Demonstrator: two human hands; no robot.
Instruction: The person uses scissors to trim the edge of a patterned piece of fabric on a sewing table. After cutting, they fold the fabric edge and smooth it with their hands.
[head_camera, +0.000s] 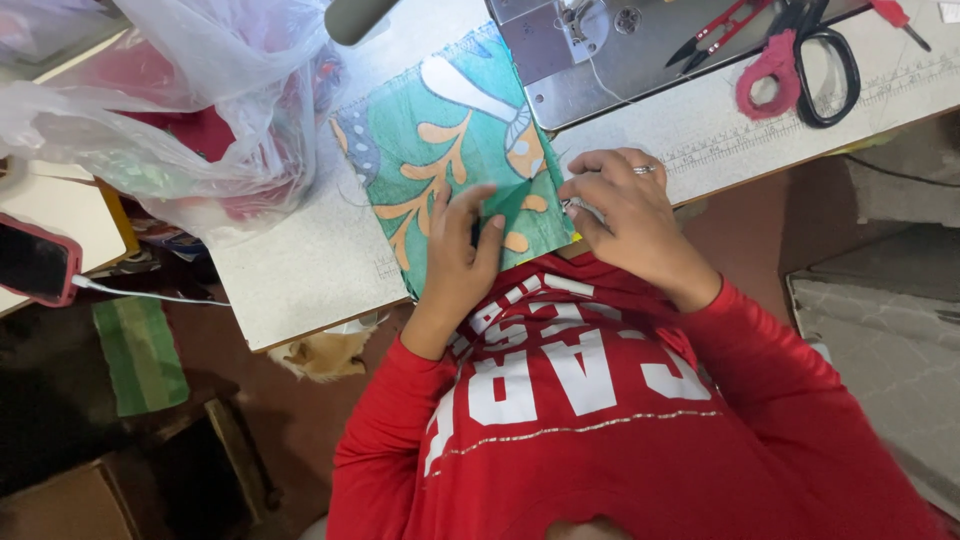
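A piece of teal fabric (450, 140) printed with orange and white shapes lies flat on the sewing table (300, 270), reaching under the metal bed of the sewing machine (600, 60). My left hand (462, 250) presses down on the fabric's near edge, its fingers around a folded corner. My right hand (620, 205), with a ring on one finger, pinches the fabric's right near edge against the table. My red long-sleeved top fills the lower part of the view.
Red-handled thread snips (715, 30) and black scissors with a pink-wrapped handle (800, 65) lie at the top right. A clear plastic bag of red cloth (180, 110) sits at the left. A phone on a cable (35, 262) and a green cloth (140, 355) are lower left.
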